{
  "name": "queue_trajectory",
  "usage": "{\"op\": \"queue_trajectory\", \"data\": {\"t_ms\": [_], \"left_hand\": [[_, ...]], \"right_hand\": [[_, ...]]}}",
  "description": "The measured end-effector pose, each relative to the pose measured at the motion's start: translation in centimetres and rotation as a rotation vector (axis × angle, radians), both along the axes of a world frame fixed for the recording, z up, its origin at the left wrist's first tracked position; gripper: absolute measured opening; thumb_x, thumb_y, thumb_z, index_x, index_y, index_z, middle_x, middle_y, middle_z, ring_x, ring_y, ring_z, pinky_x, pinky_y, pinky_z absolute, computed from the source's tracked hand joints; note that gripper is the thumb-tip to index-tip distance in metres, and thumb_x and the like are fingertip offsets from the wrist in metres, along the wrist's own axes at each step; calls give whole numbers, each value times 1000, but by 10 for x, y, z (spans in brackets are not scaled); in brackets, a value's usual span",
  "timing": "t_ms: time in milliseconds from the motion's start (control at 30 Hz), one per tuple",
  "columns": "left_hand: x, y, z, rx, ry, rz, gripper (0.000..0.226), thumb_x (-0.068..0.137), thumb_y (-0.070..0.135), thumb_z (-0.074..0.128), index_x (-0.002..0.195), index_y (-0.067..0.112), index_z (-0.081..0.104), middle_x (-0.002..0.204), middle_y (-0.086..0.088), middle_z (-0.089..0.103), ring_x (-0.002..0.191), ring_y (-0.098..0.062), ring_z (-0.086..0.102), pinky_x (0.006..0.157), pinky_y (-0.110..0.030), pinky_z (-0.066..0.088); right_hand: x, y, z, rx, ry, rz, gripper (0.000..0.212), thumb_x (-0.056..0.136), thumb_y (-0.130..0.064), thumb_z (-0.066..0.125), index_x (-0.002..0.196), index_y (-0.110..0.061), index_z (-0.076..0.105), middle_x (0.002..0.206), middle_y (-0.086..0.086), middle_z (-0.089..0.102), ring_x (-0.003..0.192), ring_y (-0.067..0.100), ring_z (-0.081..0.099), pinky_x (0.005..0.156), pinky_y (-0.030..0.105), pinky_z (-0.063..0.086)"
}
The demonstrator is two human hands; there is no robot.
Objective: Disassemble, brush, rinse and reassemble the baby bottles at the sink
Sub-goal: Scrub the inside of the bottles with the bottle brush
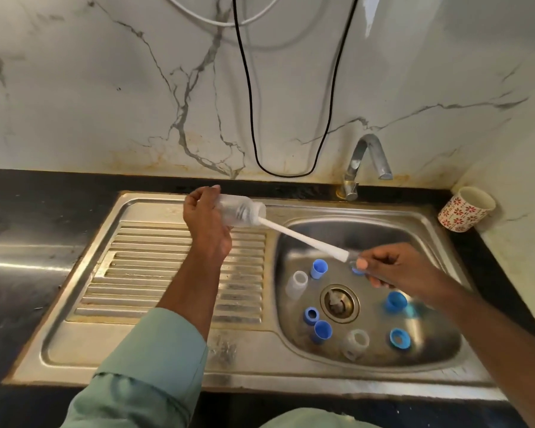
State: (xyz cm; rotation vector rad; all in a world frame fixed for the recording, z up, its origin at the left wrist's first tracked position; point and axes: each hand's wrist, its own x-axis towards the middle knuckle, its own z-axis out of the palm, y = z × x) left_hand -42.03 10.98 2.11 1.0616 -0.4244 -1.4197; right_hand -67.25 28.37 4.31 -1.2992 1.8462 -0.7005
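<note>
The left hand grips the clear bottle by its base end, fingers curled round it, holding it on its side above the ribbed drainboard, mouth toward 3 o'clock. The right hand pinches the far end of the white brush above the basin; the brush head sits inside the bottle, its handle slanting down toward 4 o'clock from the bottle's mouth.

In the basin, loose parts ring the drain: a blue cap at 11 o'clock, a clear piece at 9 o'clock, a blue ring and a second blue cap at 7 o'clock, a greyish ring at 5 o'clock, blue collars at 3 o'clock and 4 o'clock. The tap stands at the basin's 12 o'clock rim. A patterned cup leans in the desk's corner at 2 o'clock.

The bottle is transparent and its wall looks cloudy.
</note>
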Motion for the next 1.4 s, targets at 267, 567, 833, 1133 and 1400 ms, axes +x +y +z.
{"op": "queue_trajectory", "data": {"t_ms": [267,567,833,1133,1400], "left_hand": [[6,-7,-13,-109,-156,-49,18,86,10,70,75,18,58,75,1,58,78,-21,58,72,-40,54],[-4,-1,-17,-135,-156,30,13,84,18,76,75,18,67,80,1,62,83,-18,62,74,-38,57],[-4,8,-17,-135,-89,59,10,84,25,78,88,16,75,85,3,69,94,-20,65,81,-40,58],[-4,11,-7,-152,-21,-35,10,85,21,76,93,16,74,89,3,69,94,-18,66,77,-38,59],[-5,14,-15,-114,50,-37,13,83,16,78,96,15,75,90,3,69,98,-22,64,79,-40,60]], "right_hand": [[4,0,11,28,128,98,3,82,-32,74,81,-30,75,58,0,65,52,6,54,50,13,41],[8,6,8,46,8,101,30,81,-38,68,81,-9,77,61,18,62,48,11,48,48,18,40],[22,22,1,21,-22,-12,36,88,-37,65,61,-14,72,53,8,64,43,13,46,43,18,38],[48,29,-6,2,-189,-125,30,89,-33,63,71,-12,75,55,10,57,41,8,41,41,17,34],[30,30,2,83,-71,-65,36,87,-42,64,68,-12,72,57,7,62,46,13,45,44,22,36]]}}
